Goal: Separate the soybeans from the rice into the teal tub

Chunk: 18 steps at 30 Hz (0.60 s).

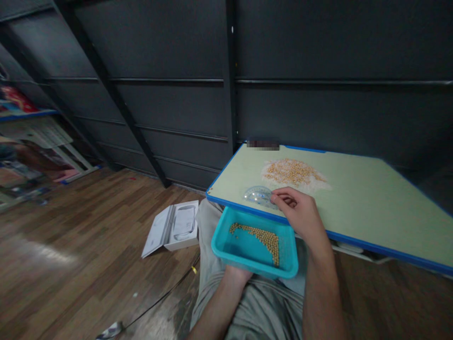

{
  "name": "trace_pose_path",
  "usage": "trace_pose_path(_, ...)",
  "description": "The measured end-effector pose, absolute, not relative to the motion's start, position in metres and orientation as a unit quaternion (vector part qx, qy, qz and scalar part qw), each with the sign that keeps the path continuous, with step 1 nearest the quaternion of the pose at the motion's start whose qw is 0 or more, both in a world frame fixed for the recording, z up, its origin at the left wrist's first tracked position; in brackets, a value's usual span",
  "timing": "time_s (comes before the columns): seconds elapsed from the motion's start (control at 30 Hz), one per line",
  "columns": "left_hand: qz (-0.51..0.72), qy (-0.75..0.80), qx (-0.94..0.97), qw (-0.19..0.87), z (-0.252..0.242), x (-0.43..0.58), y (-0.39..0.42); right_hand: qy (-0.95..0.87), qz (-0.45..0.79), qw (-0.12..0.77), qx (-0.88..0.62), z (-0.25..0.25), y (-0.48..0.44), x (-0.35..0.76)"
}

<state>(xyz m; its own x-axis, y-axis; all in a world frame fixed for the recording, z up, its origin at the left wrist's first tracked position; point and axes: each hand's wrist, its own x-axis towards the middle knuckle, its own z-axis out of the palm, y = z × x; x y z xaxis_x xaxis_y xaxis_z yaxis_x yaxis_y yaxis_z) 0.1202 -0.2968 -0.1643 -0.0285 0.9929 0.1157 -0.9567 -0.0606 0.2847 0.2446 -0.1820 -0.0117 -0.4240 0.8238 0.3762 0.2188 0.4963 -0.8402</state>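
Observation:
My right hand (pixel 297 208) pinches one end of a clear plastic protractor (pixel 260 195) at the table's near edge. Beyond it, a pile of yellow soybeans (pixel 293 171) mixed with white grains lies spread on the pale green table top (pixel 368 203). Below the edge hangs a turquoise plastic tray (pixel 244 252), over my lap, with round beans (pixel 271 241) gathered along its far and right sides. From underneath, my left hand (pixel 239 274) supports this tray; its fingers are hidden beneath it.
An open white box (pixel 182 224) stands on the wooden floor to the left. Near it a dark cord (pixel 159 300) runs across the floor. A dark panelled wall (pixel 318 113) rises behind the table. Another desk, with a person's limbs (pixel 40 160) below it, is at far left.

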Motion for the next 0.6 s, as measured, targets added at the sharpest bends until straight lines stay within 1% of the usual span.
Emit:
trace_pose_path(0.17,0.721,0.113,0.102,0.676,-0.162,0.12,-0.296,-0.768,0.28,0.432,-0.381,-0.008,-0.181,0.252)
trace_pose_path(0.3,0.722,0.112,0.09,0.676,-0.167,0.118,-0.295,-0.726,0.251,0.486,-0.417,-0.015,-0.17,0.26)
trace_pose_path(0.47,0.72,0.1,0.11,0.678,-0.167,0.118,-0.297,-0.661,0.25,0.548,-0.448,-0.022,-0.161,0.262)
trace_pose_path(0.53,0.716,0.099,0.117,0.681,-0.164,0.119,-0.298,-0.661,0.272,0.548,-0.435,-0.02,-0.163,0.26)
trace_pose_path(0.6,0.711,0.091,0.121,0.687,-0.161,0.12,-0.298,-0.682,0.308,0.523,-0.408,-0.016,-0.167,0.258)
